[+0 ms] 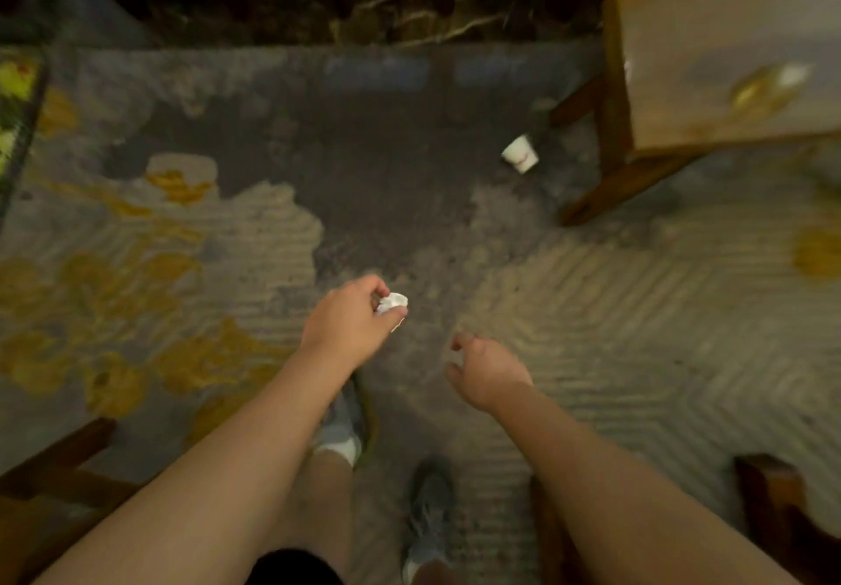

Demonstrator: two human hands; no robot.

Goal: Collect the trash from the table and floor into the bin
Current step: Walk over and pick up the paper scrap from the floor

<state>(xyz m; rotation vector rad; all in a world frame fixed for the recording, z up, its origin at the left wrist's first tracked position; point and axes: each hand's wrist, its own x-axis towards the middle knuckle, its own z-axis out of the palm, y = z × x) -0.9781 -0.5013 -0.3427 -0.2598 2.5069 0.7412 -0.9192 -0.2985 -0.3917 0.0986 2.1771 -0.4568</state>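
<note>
My left hand (350, 320) is held out over the carpet, its fingers closed on a small crumpled white paper (392, 302) that sticks out past the thumb. To its right, my right hand (489, 375) hovers with the fingers loosely apart and nothing in it. A white paper cup (520, 153) lies on its side on the carpet, far ahead and to the right, close to the table leg. On the wooden table (682, 61) at the upper right sits a blurred white and yellow scrap (773, 83). No bin is in view.
A grey and yellow patterned carpet (227, 243) covers the floor. Dark marble flooring (364, 10) runs along the far edge. Wooden furniture legs stand at the bottom left (59, 461) and bottom right (773, 502). My feet in grey shoes (428, 516) are below my hands.
</note>
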